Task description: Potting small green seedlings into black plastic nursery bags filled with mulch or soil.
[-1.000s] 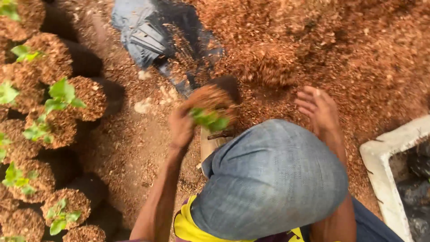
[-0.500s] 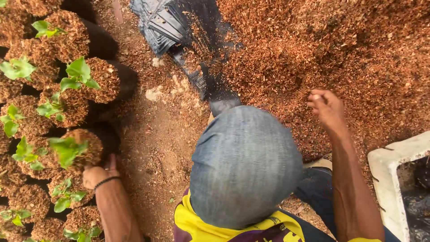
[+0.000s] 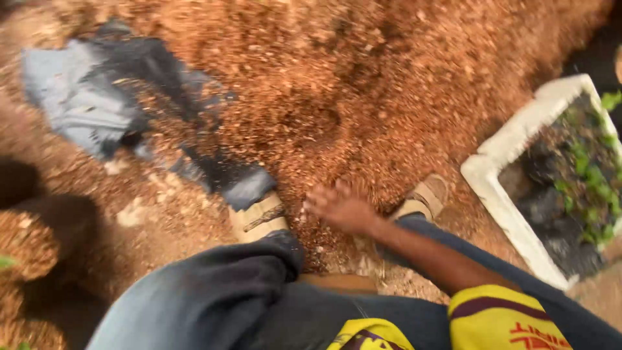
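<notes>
- The right hand is seen low in the middle of the view, reaching down to the heap of reddish-brown wood chips between the person's two feet.
- Its fingers are spread fairly wide and point left, with nothing held; the picture is blurred, so whether the tips touch the chips cannot be told.
- The left hand is not seen in the view.
- The chips are spread over most of the ground, from just beside the hand to the far edge, thickest at the far middle and right.
- A tan sandal is seen just left of the hand, and a second tan sandal just right of it.
- A crumpled grey and black plastic sheet lies on the chips at the far left, its near end touching the left sandal.
- A white foam box holding dark soil and small green seedlings stands at the right, well apart from the hand.
- Blue trousers and a yellow sleeve fill the near edge.
- A dark, chip-filled bag is partly seen at the near left.
</notes>
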